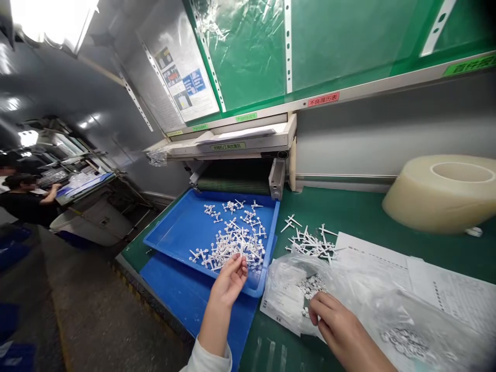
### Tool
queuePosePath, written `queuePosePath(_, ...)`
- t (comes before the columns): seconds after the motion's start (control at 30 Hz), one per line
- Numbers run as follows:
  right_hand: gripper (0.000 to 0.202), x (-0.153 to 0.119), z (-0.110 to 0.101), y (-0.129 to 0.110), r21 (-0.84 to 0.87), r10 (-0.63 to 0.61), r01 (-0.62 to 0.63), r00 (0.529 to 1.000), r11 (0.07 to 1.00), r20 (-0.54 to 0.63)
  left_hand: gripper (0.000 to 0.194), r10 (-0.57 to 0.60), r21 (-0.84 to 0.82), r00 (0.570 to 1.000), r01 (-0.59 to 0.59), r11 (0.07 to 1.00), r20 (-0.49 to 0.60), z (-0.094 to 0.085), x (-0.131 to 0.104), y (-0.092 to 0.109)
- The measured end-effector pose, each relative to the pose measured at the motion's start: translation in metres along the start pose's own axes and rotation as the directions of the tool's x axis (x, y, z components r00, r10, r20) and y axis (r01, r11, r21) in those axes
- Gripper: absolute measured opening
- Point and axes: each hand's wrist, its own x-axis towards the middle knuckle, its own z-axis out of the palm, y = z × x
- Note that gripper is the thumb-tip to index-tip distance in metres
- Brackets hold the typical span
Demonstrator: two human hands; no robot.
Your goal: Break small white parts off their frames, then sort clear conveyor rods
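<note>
My left hand (231,280) is over the near side of a blue tray (174,227), palm up and fingertips pinched. A small white plastic piece appears to stand at those fingertips, against a heap of similar white branched pieces (228,243) in the tray. To the right, my right hand (335,318) hangs over the opening of a clear plastic bag (279,281), with thumb and fingers drawn together. Whatever it may hold is hidden. Small white parts (313,284) lie inside the bag. Behind the bag, thin white sticks (310,243) lie loose on the green table.
A conveyor belt (234,175) ends just behind the tray. Printed sheets (434,279) lie under and beside another bag of small parts (406,343). A large tape roll (437,199) stands at the right. Another person (27,199) works at a far-left bench.
</note>
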Motion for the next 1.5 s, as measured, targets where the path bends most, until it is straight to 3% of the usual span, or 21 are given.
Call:
queuePosePath(0.1,0.026,0.001,-0.006,-0.008,0.019,0.018,-0.018,1.000,1.000,-0.002,0.031,0.041,0.054,0.997,-0.045,0.998,0.063,0.013,-0.024,-0.016)
queuePosePath(0.2,0.022,0.005,-0.020,-0.023,0.222,0.084,-0.085,0.996,0.971,0.013,0.027,0.113,0.146,0.981,-0.136,0.980,0.156,0.029,-0.053,-0.030)
queuePosePath(0.27,0.013,0.008,-0.033,-0.034,0.508,0.177,-0.185,0.982,0.842,0.064,0.019,0.121,0.202,0.965,-0.170,0.965,0.231,0.038,-0.070,-0.036)
queuePosePath(0.33,0.019,0.008,-0.046,-0.043,0.726,0.246,-0.274,0.958,0.631,0.148,0.016,0.151,0.284,0.936,-0.246,0.927,0.317,0.044,-0.083,-0.040)
queuePosePath(0.4,0.031,0.006,-0.057,-0.049,0.793,0.269,-0.320,0.941,0.519,0.204,0.016,0.205,0.383,0.882,-0.380,0.842,0.424,0.049,-0.092,-0.040)
queuePosePath(0.53,0.037,-0.001,-0.067,-0.053,0.755,0.273,-0.343,0.936,0.559,0.223,0.020,0.232,0.477,0.736,-0.612,0.631,0.636,0.058,-0.103,-0.040)
queuePosePath(0.6,0.039,-0.004,-0.069,-0.053,0.785,0.275,-0.366,0.926,0.500,0.257,0.022,0.266,0.425,0.674,-0.674,0.605,0.689,0.061,-0.108,-0.040)
queuePosePath(0.67,0.039,-0.005,-0.070,-0.055,0.834,0.268,-0.395,0.913,0.386,0.309,0.022,0.309,0.362,0.649,-0.687,0.630,0.695,0.064,-0.111,-0.042)
queuePosePath(0.73,0.037,-0.007,-0.072,-0.057,0.866,0.247,-0.407,0.906,0.292,0.343,0.019,0.301,0.340,0.666,-0.654,0.676,0.683,0.064,-0.113,-0.044)
queuePosePath(0.8,0.036,-0.009,-0.075,-0.060,0.876,0.230,-0.406,0.907,0.261,0.352,0.019,0.265,0.339,0.683,-0.614,0.713,0.680,0.063,-0.114,-0.046)
queuePosePath(1.0,0.035,-0.012,-0.080,-0.068,0.846,0.324,-0.457,0.872,0.273,0.366,0.024,0.243,0.386,0.731,-0.576,0.721,0.638,0.061,-0.119,-0.049)
queuePosePath(1.33,0.042,-0.011,-0.077,-0.062,0.806,0.316,-0.475,0.871,0.353,0.375,0.026,0.214,0.468,0.766,-0.561,0.683,0.607,0.064,-0.125,-0.043)
queuePosePath(1.4,0.039,-0.011,-0.076,-0.062,0.817,0.315,-0.485,0.864,0.312,0.393,0.025,0.221,0.462,0.762,-0.567,0.682,0.608,0.065,-0.125,-0.044)
queuePosePath(1.5,0.037,-0.010,-0.073,-0.061,0.843,0.268,-0.509,0.848,0.173,0.457,0.023,0.246,0.441,0.750,-0.584,0.681,0.614,0.066,-0.125,-0.045)
